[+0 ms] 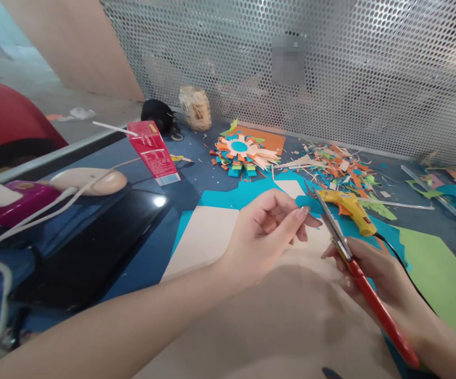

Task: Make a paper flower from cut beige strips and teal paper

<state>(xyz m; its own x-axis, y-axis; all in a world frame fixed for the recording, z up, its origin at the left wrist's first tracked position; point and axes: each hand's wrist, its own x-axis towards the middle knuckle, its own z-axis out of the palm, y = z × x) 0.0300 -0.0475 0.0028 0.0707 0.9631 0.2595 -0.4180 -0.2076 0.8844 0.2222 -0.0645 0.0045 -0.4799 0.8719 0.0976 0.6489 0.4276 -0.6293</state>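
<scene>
Between thumb and fingers, my left hand (pixel 269 231) pinches a small piece of blue paper (pixel 307 202). Scissors (pixel 340 242) with red handles are gripped in my right hand (pixel 385 279). Their blades point up and away, slightly parted, close to the right side of the blue piece. Under both hands lies a large pale sheet of paper (pixel 212 226) over blue sheets (pixel 251 193). Beyond my hands rests a layered paper flower (pixel 240 150) with a blue round centre and orange, cream, green and blue strips.
A yellow glue gun (pixel 350 208) lies beside the scissors. Paper scraps (pixel 342 166) are heaped behind it. Green paper (pixel 444 279) is at right. A tablet-like black device (pixel 97 247), white cables, a mouse (pixel 89 180) and a pink drink carton (pixel 154 152) stand left. A perforated metal panel (pixel 228 58) closes the back.
</scene>
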